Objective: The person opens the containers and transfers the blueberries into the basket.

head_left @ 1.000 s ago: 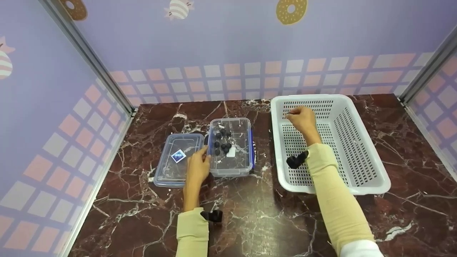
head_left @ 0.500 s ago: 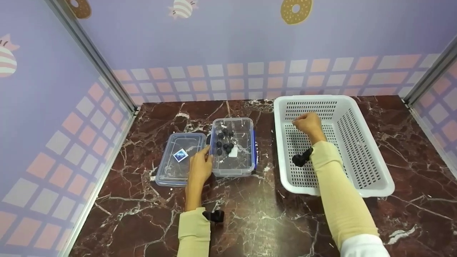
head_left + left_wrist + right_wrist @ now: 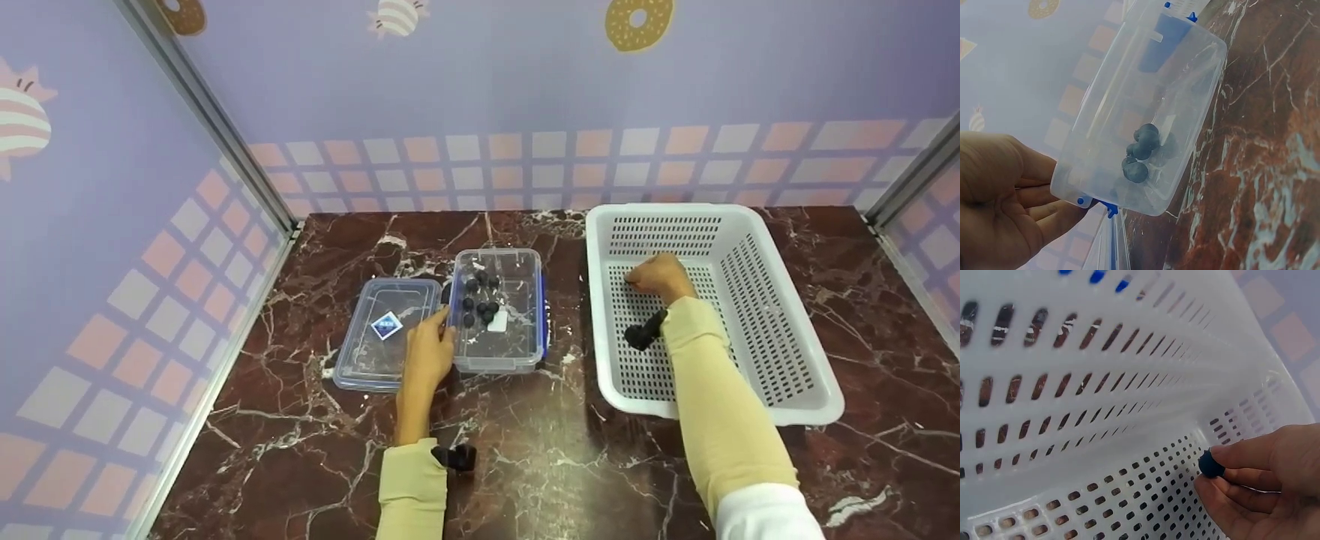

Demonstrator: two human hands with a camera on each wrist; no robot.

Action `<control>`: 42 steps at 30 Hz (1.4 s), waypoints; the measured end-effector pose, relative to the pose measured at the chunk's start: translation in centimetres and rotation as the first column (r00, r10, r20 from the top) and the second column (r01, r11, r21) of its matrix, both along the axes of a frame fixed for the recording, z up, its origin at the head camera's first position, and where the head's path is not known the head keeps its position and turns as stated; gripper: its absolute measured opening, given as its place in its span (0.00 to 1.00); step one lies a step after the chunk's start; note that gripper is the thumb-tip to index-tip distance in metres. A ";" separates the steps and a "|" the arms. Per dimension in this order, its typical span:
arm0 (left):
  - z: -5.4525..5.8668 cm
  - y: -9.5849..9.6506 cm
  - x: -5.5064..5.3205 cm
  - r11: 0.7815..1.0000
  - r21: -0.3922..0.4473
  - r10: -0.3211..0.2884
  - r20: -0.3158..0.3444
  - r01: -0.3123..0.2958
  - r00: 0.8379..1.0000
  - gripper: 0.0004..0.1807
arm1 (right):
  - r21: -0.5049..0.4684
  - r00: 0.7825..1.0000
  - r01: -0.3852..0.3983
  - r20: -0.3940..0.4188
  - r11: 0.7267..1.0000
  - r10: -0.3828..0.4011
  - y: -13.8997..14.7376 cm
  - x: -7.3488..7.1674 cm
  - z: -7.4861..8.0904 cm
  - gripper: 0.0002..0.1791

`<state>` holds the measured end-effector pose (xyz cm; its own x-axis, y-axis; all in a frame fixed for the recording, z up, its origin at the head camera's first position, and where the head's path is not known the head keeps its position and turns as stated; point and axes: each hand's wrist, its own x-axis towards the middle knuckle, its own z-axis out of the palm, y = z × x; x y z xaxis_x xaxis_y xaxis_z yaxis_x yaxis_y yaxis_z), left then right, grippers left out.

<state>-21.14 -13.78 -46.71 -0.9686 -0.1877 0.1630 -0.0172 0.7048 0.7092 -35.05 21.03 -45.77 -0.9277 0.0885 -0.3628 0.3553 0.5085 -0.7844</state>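
My right hand [image 3: 661,276] is low inside the white slotted basket [image 3: 814,360]. Thumb and fingers pinch one dark blueberry [image 3: 1211,463] above the basket floor, as the right wrist view shows. To the left, several more blueberries [image 3: 480,300] lie in a clear plastic container [image 3: 499,364] without its lid on. The left hand [image 3: 427,351] touches this container's left wall with fairly straight fingers; part of their contact is hidden behind the plastic in the left wrist view. Beneath that hand, a clear lid [image 3: 367,367] with a blue diamond label lies flat.
The dark red marble tabletop [image 3: 525,465] is bounded by a patterned back wall [image 3: 510,82] and side walls. A blue latch flap [image 3: 544,315] hangs on the container's right side. Between container and basket runs a narrow strip of tabletop.
My right hand has moved down and nearer, deeper into the basket, with the blueberry. The left hand stays against the container. The whole view has shifted slightly.
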 end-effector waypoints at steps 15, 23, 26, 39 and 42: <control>0.2 0.2 0.1 1.000 0.023 0.006 0.012 -0.006 1.000 0.21 | 0.085 1.000 -0.004 0.013 0.996 0.003 0.1 -0.5 -0.7 0.16; 0.2 0.2 0.2 1.000 0.017 0.014 0.018 -0.014 1.000 0.21 | 0.119 1.000 0.006 -0.004 0.993 -0.005 -0.1 -0.3 -0.7 0.16; 0.1 0.2 0.2 1.000 0.015 0.013 0.016 -0.013 1.000 0.21 | 0.125 1.000 0.005 -0.008 0.992 -0.004 -0.2 -0.1 -0.6 0.17; 0.1 0.1 0.1 1.000 0.006 0.001 0.012 -0.001 1.000 0.21 | 0.023 0.999 0.022 0.047 0.999 -0.023 -0.4 0.0 -0.2 0.27; 0.1 0.2 0.1 1.000 0.006 0.008 0.020 -0.008 1.000 0.21 | 0.046 0.999 0.010 0.049 0.999 -0.013 -0.2 0.0 -0.2 0.26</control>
